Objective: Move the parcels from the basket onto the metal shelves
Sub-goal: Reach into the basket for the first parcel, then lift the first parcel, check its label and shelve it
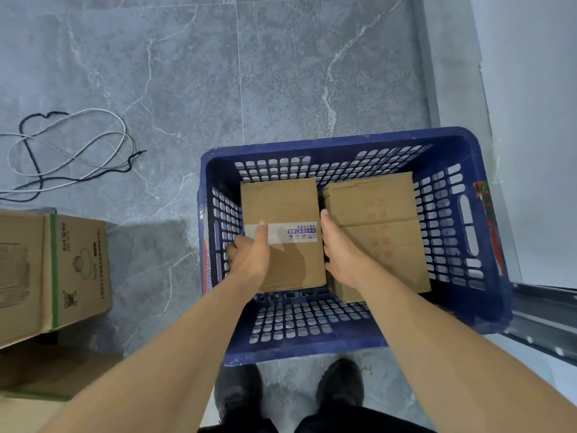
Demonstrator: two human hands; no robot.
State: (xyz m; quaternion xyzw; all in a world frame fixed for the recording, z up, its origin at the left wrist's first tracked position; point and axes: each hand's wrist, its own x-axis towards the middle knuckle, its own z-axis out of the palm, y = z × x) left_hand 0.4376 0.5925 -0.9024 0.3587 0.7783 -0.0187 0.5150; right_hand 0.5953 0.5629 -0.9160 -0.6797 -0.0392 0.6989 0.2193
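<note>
A blue perforated plastic basket (462,170) stands on the floor in front of my feet. Two brown cardboard parcels lie inside it. The left parcel (281,201) has a white tape strip with blue print across its top. My left hand (249,254) grips its left side with the thumb on the tape. My right hand (338,248) presses flat against its right side, in the gap beside the right parcel (374,201). A metal shelf edge (543,314) shows at the right, next to the basket.
A large cardboard box (62,270) with green tape stands on the left. Loose white and black cables (71,151) lie on the grey marble floor tiles at upper left. A white wall runs along the right. My black shoes (340,382) stand just behind the basket.
</note>
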